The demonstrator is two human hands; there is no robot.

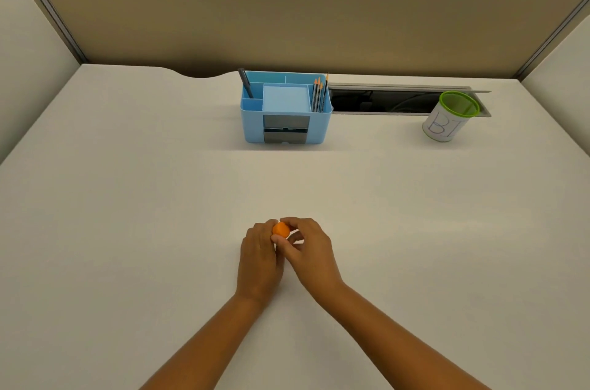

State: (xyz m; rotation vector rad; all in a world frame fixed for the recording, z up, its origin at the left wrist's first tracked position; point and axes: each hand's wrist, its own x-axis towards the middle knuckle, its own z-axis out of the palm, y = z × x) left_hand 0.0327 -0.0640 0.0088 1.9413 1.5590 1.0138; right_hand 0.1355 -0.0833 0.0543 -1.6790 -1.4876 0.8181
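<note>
Left hand (259, 258) and right hand (308, 251) both pinch small round orange ball (281, 229), grip closed around it, above pale tabletop (127, 198).

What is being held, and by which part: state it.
An orange ball: the left hand grips its left side, the right hand pinches its top and underside.

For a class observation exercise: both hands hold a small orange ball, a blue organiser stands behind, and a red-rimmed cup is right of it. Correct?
No. The head view shows the cup has a green rim, not red. The left hand and right hand do hold the orange ball, with the blue organiser behind.
</note>
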